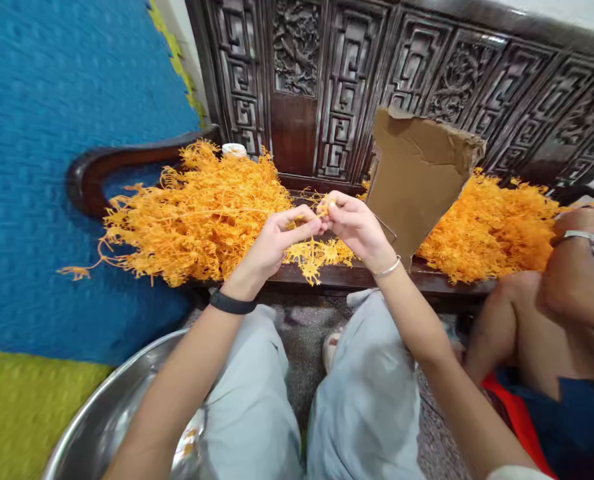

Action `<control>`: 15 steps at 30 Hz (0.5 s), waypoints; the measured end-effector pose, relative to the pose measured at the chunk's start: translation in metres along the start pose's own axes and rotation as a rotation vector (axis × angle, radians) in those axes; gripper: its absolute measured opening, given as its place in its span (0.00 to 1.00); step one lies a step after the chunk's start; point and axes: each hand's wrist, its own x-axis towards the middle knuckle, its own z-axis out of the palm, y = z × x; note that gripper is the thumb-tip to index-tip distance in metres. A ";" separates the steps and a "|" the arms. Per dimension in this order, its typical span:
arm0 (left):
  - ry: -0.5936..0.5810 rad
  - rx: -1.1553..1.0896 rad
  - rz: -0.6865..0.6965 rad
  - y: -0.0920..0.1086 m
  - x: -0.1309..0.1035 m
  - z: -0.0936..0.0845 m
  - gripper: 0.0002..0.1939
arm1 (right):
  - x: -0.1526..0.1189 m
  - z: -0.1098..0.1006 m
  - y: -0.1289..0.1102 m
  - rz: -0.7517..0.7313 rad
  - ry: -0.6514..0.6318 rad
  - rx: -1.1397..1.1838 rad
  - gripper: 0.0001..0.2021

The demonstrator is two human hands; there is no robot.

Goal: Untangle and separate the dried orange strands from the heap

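My left hand [287, 237] and my right hand [354, 227] meet at the middle, fingertips pinched on a small orange strand [325, 205] between them. Beneath the hands hangs a loose orange, branching tuft [317, 257] at the bench's front edge. A large heap of orange stringy material [211, 220] lies just left of my left hand. To the right of my right hand a brown cardboard piece [414, 180] stands upright. The exact grip of each fingertip is partly hidden.
Another orange heap [491, 227] lies right of the cardboard, beside a seated person's arm [571, 273]. Behind is a carved dark wooden bench back [297, 127]. A white roll [234, 150] sits behind the left heap. A metal basin [111, 400] is at lower left.
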 end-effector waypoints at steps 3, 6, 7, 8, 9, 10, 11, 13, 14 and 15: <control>0.005 0.003 -0.010 0.004 -0.002 0.001 0.07 | 0.000 0.002 0.003 0.022 -0.001 0.025 0.12; -0.002 -0.001 -0.020 0.005 -0.003 -0.001 0.08 | 0.000 0.004 0.004 0.038 0.000 0.040 0.13; -0.006 -0.005 -0.021 0.004 -0.002 -0.002 0.08 | 0.000 0.005 0.005 0.041 0.003 0.044 0.13; -0.008 -0.017 -0.019 0.002 -0.002 -0.003 0.08 | 0.001 0.006 0.005 0.042 0.006 0.048 0.13; -0.009 -0.034 -0.016 0.000 -0.001 -0.004 0.08 | 0.001 0.006 0.005 0.042 0.011 0.054 0.13; -0.010 -0.056 -0.012 -0.002 0.000 -0.005 0.08 | 0.001 0.007 0.006 0.042 0.017 0.060 0.13; -0.010 -0.078 -0.011 -0.005 0.000 -0.006 0.09 | 0.001 0.007 0.006 0.044 0.022 0.068 0.13; -0.012 -0.114 -0.008 -0.008 0.001 -0.008 0.09 | 0.001 0.007 0.006 0.053 0.029 0.083 0.13; -0.011 -0.127 -0.008 -0.010 0.001 -0.008 0.09 | 0.001 0.006 0.007 0.061 0.031 0.088 0.12; -0.009 -0.137 -0.009 -0.010 0.001 -0.008 0.09 | 0.001 0.006 0.007 0.067 0.031 0.095 0.12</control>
